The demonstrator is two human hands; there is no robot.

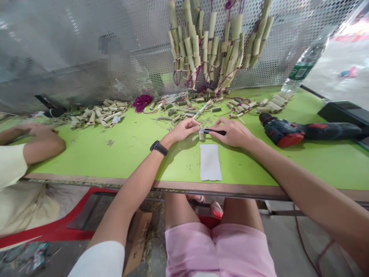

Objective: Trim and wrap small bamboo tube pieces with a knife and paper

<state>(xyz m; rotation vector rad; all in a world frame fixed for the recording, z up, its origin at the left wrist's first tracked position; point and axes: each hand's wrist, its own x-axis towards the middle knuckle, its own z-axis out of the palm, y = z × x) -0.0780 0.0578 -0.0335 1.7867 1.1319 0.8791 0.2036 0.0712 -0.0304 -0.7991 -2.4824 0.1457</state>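
Note:
My right hand (230,131) is closed round the black handle of a utility knife (215,131), its blade pointing left. The blade lies over a short bamboo piece (201,135) on the green table (115,154). Just left of the blade is my left hand (186,129), thumb and fingertips pinched together at the piece's upper side; what they grip is too small to make out. A white paper slip (210,162) lies on the table directly below the bamboo piece.
A power drill (282,129) and bamboo pieces (275,103) are on the right. Strung bamboo (188,46) hangs against a perforated metal panel (129,61). A bottle (301,69) stands behind. Purple string (142,103) and a bamboo pile (100,115) lie left, near another person's arm (43,146).

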